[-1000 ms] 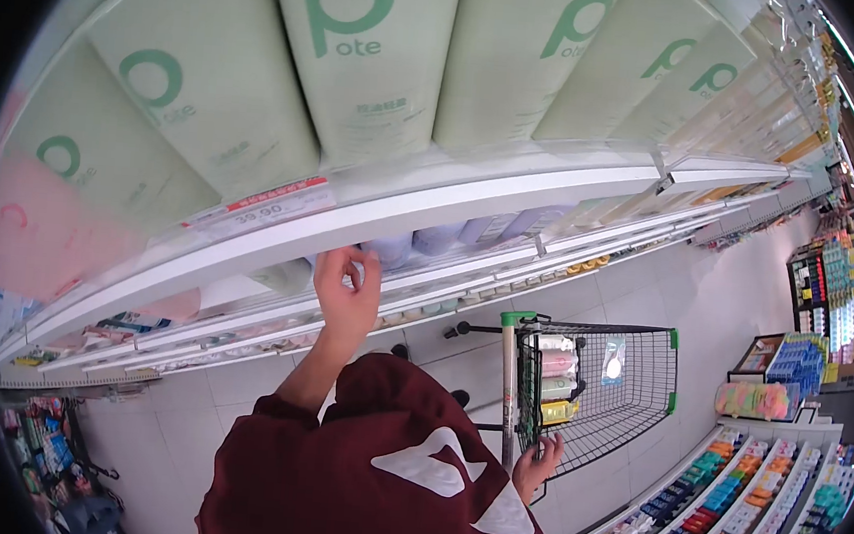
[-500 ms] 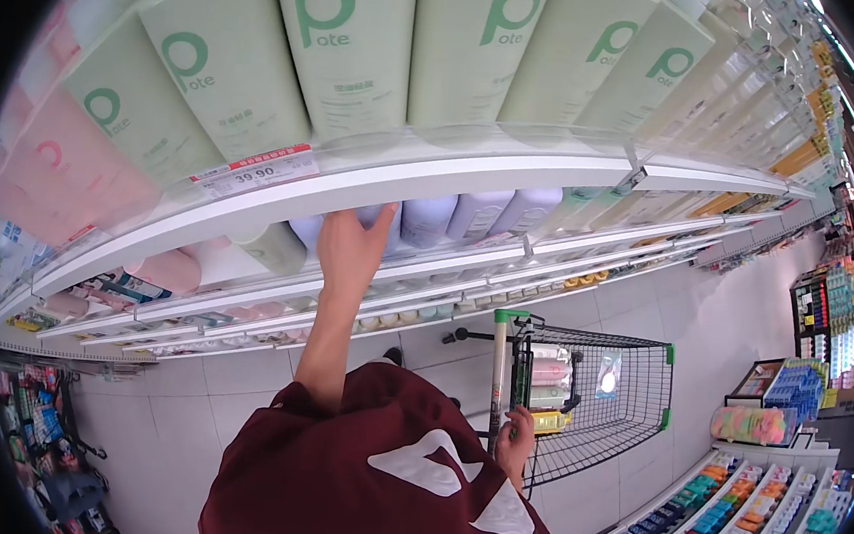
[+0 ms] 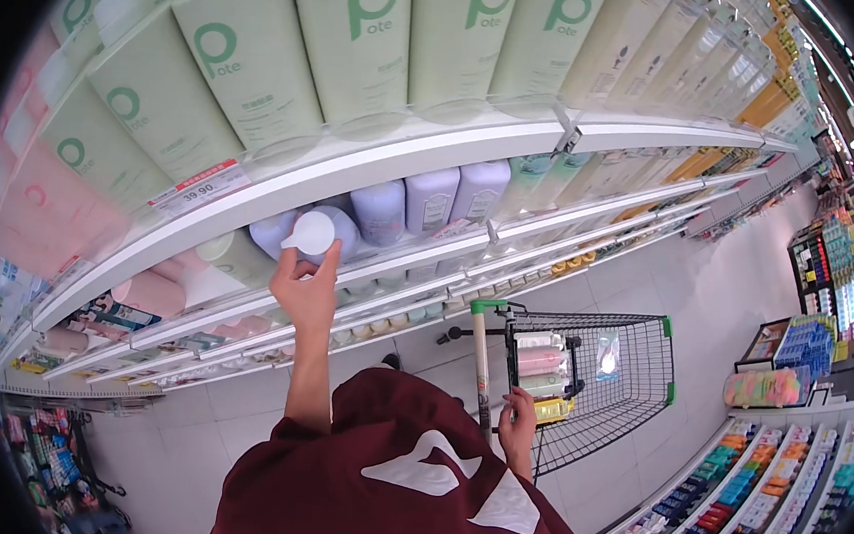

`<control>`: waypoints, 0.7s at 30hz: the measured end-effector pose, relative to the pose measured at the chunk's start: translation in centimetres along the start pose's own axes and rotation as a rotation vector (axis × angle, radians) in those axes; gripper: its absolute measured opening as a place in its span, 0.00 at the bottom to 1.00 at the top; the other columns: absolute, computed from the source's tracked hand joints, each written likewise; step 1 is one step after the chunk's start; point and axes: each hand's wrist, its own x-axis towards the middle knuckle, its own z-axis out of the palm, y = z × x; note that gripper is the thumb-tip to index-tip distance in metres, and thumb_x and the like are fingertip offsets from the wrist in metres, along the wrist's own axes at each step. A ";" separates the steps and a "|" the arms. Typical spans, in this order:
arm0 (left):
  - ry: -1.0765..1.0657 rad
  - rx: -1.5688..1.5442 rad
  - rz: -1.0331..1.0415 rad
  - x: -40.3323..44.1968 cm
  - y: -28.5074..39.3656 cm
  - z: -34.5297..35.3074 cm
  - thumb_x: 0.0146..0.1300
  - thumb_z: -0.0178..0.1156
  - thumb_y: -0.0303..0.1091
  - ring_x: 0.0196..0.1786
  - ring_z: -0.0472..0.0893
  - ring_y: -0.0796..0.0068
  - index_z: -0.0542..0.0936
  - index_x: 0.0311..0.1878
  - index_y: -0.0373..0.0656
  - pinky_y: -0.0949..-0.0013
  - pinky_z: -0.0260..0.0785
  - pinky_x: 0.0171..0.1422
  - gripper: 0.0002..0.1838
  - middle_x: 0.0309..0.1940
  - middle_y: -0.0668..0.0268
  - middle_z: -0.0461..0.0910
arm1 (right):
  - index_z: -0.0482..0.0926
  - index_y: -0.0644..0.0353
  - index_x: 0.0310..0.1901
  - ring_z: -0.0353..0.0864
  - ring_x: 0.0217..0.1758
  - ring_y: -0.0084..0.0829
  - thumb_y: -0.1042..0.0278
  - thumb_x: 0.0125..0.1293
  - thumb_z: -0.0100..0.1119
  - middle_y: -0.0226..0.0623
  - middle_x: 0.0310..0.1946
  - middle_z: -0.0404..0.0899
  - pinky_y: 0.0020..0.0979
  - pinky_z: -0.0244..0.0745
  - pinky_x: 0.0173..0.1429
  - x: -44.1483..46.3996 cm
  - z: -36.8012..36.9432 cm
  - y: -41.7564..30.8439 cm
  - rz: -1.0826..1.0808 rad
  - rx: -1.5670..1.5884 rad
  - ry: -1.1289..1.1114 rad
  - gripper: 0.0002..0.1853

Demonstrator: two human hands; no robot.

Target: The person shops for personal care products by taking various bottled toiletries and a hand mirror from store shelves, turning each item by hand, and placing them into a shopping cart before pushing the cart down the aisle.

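Note:
My left hand (image 3: 307, 293) reaches to the shelf, fingers and thumb closed round the white pump top of a lavender bottle (image 3: 340, 222). That bottle tips toward me at the shelf's front lip, its round top facing me. Similar lavender bottles (image 3: 430, 199) stand upright to its right, and another shows partly on its left. Down at the cart, my right hand (image 3: 517, 425) is curled at the rear frame of the shopping cart (image 3: 620, 368); my fingers partly hide the contact. Pink, green and yellow packages (image 3: 542, 361) lie at the cart's rear end.
Large pale green bottles (image 3: 350, 40) line the upper shelf, above a white shelf edge (image 3: 396, 144) and a price tag (image 3: 202, 189). Pink bottles (image 3: 149, 292) lie lower left. Another stocked shelf (image 3: 729, 502) stands at lower right, across the tiled floor (image 3: 637, 269).
My left hand has drawn back and down from under the upper shelf, bringing the lavender bottle's white top into view. My right hand stays by the cart. The view has shifted right.

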 end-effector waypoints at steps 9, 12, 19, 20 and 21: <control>-0.146 0.173 0.259 -2.9 7.3 -3.9 0.49 0.74 0.22 0.31 0.79 0.84 0.83 0.47 0.30 0.77 0.71 0.36 0.20 0.51 0.60 0.85 | 0.76 0.58 0.59 0.73 0.67 0.47 0.79 0.57 0.64 0.48 0.64 0.74 0.40 0.67 0.71 7.7 2.2 -13.7 -0.409 0.174 -0.192 0.26; -0.349 0.107 0.168 -5.1 8.9 -5.4 0.46 0.75 0.23 0.43 0.85 0.74 0.83 0.51 0.30 0.71 0.76 0.49 0.25 0.56 0.55 0.84 | 0.68 0.58 0.67 0.68 0.71 0.52 0.72 0.53 0.73 0.51 0.66 0.70 0.43 0.64 0.73 9.1 3.2 -20.2 -0.563 0.274 -0.272 0.38; -0.666 -0.213 0.210 -8.7 8.6 -4.7 0.47 0.78 0.25 0.48 0.85 0.69 0.81 0.55 0.27 0.65 0.78 0.53 0.30 0.49 0.51 0.85 | 0.59 0.62 0.72 0.77 0.65 0.52 0.57 0.39 0.84 0.55 0.64 0.73 0.44 0.72 0.67 10.4 4.2 -20.9 -0.648 0.297 -0.437 0.59; -0.728 -0.172 0.070 -8.8 9.1 -4.3 0.49 0.76 0.23 0.44 0.86 0.71 0.80 0.55 0.27 0.69 0.79 0.48 0.28 0.49 0.52 0.85 | 0.59 0.62 0.72 0.77 0.65 0.52 0.57 0.39 0.84 0.55 0.64 0.73 0.44 0.72 0.67 9.8 4.2 -19.9 -0.638 0.294 -0.433 0.59; -0.793 -0.128 -0.068 -8.7 9.4 -3.8 0.51 0.74 0.21 0.41 0.86 0.73 0.80 0.56 0.27 0.72 0.79 0.43 0.27 0.48 0.52 0.85 | 0.60 0.64 0.71 0.78 0.64 0.50 0.56 0.39 0.84 0.55 0.62 0.74 0.43 0.73 0.66 9.1 4.2 -19.2 -0.582 0.354 -0.388 0.58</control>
